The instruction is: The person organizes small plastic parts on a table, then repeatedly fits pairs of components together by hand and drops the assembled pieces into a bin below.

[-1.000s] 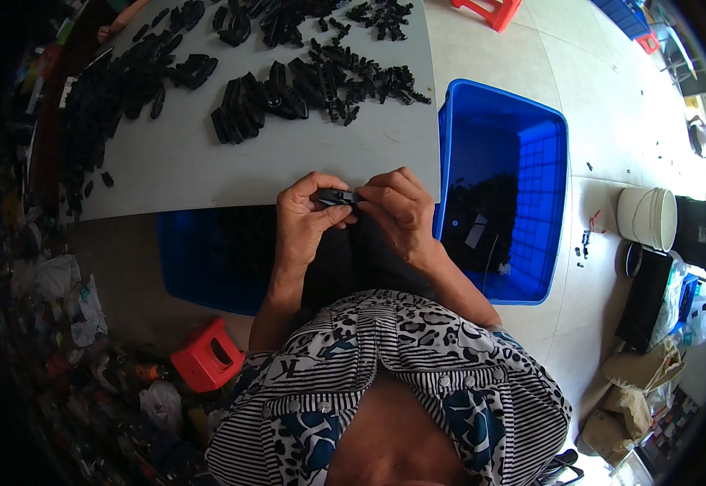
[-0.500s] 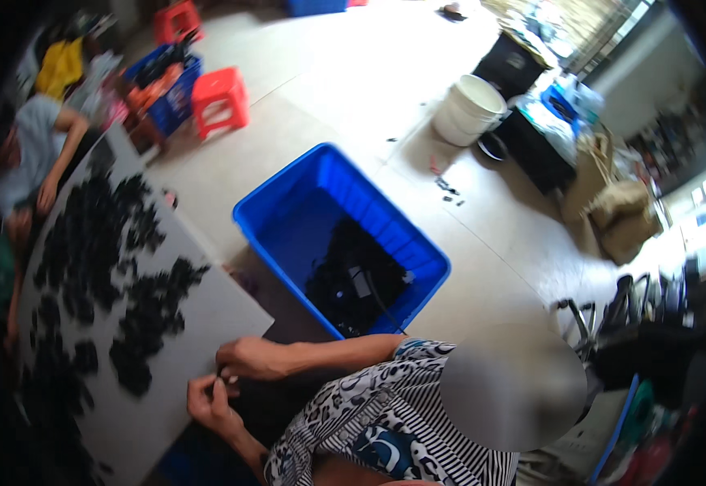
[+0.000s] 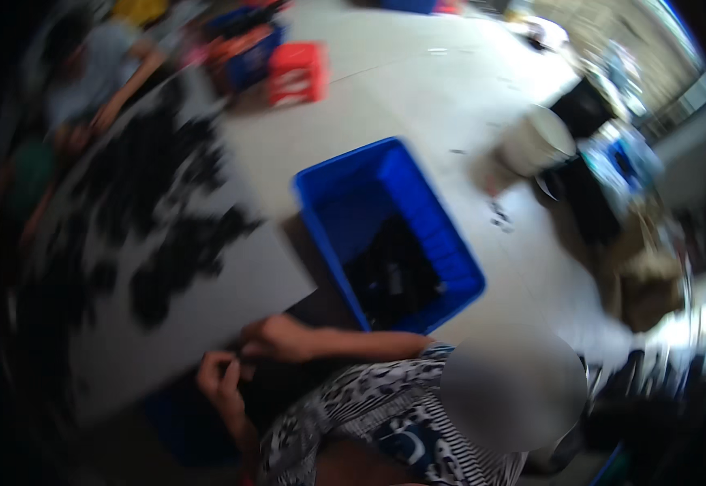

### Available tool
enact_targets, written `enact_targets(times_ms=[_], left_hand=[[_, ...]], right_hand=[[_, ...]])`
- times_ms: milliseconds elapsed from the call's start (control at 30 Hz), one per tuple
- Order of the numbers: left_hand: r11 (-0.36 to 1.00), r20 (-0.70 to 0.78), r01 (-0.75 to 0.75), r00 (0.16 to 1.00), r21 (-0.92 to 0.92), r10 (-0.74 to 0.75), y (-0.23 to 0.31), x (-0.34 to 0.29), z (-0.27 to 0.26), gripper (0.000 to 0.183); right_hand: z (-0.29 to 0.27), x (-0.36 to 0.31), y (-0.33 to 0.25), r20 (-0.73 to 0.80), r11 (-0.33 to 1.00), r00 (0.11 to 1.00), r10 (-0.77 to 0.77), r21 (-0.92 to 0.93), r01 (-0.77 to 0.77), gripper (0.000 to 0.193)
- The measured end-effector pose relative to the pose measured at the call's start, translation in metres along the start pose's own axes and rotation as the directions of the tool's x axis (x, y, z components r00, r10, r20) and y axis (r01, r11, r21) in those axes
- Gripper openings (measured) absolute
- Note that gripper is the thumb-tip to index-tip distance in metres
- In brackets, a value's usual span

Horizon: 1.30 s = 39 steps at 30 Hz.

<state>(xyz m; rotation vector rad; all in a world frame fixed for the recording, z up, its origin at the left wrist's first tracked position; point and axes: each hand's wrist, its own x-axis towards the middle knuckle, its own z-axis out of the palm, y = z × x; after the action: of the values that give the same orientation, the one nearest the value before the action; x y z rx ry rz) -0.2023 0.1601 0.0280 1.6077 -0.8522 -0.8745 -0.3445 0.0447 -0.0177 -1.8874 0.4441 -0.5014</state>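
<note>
at the far left, a person in a green garment [image 3: 30, 174] sits low beside a long pale grey table [image 3: 252, 279], and another person in a light grey top [image 3: 98, 73] leans over its far end, forearms by the edge. small black parts [image 3: 191, 251] lie on the table in loose dark clusters, thickest toward its left and far sides; blur hides their shapes. a dark blue plastic tub [image 3: 187, 417] sits under the near edge.

just beside that edge, the left hand [image 3: 220, 377] is raised with its fingers bent toward the other hand. a blue basket [image 3: 243, 65] with orange and black contents stands beyond the table, next to a red plastic stool [image 3: 298, 74]. the right hand [image 3: 280, 337], knuckles up, is close to the left one, fingertips drawn in. something dark shows between the two; i cannot tell whether either grip is narrow, or holds a part.

below, the wearer has a black-and-white patterned shirt [image 3: 385, 393]. right of the table, a large bright blue rectangular tub [image 3: 422, 198] holds a dark heap [image 3: 393, 267]. farther right, a white round bucket [image 3: 538, 142] stands on the pale floor near small dark bits [image 3: 499, 216], with a brown sack [image 3: 649, 283] beyond.
</note>
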Motion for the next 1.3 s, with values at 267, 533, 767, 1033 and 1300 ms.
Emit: enact_targets(times_ms=[267,533,767,1033,1300], left_hand=[[0.894,-0.149,0.364,0.930,0.260,-0.335,-0.082,-0.035,-0.087,0.013],[0.904,-0.156,0.011,0.986,0.426,0.061,-0.013,0.022,-0.056,0.014],[0.687,-0.458,0.095,0.809,0.721,0.369,-0.024,0.107,-0.076,0.026],[0.524,-0.575,0.339,0.718,0.781,0.392,-0.051,0.126,-0.090,0.033],[0.609,-0.472,0.170,0.797,0.775,0.378,-0.047,0.109,-0.083,0.018]], right_hand=[[-0.046,0.023,0.001,-0.088,0.998,0.995,0.045,0.056,-0.040,0.009],[-0.055,0.087,0.011,-0.207,0.894,0.961,-0.183,-0.442,0.075,0.017],[-0.047,0.096,0.028,-0.113,0.741,0.971,-0.211,-0.666,0.084,0.010],[-0.040,0.075,0.013,-0.218,0.871,0.943,-0.252,-0.475,0.123,0.009],[-0.023,0.037,0.021,-0.241,0.974,0.970,-0.039,0.206,0.091,0.017]])
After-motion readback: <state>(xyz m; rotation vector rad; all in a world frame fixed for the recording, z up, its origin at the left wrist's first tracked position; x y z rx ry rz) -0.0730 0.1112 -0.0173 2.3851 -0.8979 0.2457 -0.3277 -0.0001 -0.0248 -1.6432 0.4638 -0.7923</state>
